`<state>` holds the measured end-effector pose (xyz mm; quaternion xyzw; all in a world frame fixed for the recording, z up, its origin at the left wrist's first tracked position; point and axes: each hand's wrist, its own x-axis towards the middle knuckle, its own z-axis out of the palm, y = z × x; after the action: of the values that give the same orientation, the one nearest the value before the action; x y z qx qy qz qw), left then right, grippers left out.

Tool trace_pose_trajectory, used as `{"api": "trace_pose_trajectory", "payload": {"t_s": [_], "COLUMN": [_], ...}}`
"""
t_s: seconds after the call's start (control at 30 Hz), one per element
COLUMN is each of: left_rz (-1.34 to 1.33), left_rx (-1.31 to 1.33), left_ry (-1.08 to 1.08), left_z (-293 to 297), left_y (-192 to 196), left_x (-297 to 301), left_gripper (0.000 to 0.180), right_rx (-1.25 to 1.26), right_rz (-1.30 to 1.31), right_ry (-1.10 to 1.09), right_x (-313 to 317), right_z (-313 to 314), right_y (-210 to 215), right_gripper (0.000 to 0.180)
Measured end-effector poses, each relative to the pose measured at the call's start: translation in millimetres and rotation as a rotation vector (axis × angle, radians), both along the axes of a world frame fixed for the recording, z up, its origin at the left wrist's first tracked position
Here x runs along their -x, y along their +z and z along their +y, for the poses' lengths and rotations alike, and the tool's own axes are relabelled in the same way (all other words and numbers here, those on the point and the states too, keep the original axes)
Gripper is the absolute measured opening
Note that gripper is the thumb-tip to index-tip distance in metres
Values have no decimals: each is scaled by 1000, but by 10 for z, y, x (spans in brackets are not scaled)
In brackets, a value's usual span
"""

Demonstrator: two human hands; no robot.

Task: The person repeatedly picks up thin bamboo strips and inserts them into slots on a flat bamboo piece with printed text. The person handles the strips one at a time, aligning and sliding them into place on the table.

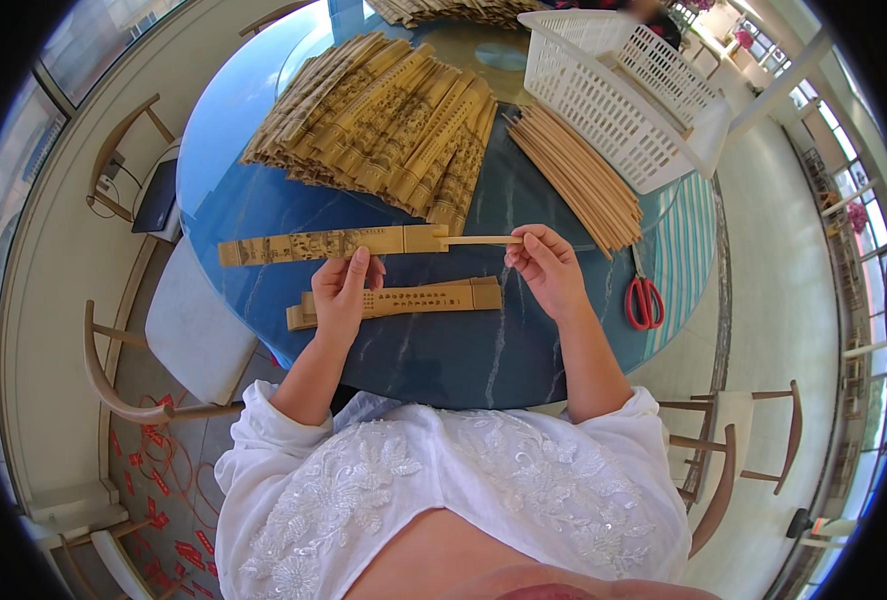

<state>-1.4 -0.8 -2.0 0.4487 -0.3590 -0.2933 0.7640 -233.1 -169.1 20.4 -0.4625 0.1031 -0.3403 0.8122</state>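
Left hand [341,292] grips a printed bamboo sleeve [328,245], fingers closed around it. Right hand [546,265] pinches a thin bamboo stick [478,240] at the sleeve's end, above the table's [443,350] near edge.

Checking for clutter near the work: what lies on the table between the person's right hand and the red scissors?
In the head view, nothing: only bare blue table lies between the right hand and the red scissors. The bundle of thin sticks ends just above that stretch.

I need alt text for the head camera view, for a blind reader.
The left hand holds a flat bamboo sleeve while the right hand holds a thin bamboo stick at its end, above a round blue table with stacked sleeves, sticks, red scissors.
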Motion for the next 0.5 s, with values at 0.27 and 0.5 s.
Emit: {"api": "trace_pose_trajectory", "payload": {"t_s": [0.27,0.5], "left_rz": [14,-64], "left_rx": [-18,-29], "left_ry": [-74,-160], "left_z": [20,38], "left_y": [1,-29], "left_x": [10,57], "left_gripper": [20,18], "right_rx": [-7,-35], "right_rz": [104,191], "right_ry": [62,145], "right_x": [-29,-127], "right_z": [34,225], "right_y": [-23,86], "right_gripper": [16,15]}}
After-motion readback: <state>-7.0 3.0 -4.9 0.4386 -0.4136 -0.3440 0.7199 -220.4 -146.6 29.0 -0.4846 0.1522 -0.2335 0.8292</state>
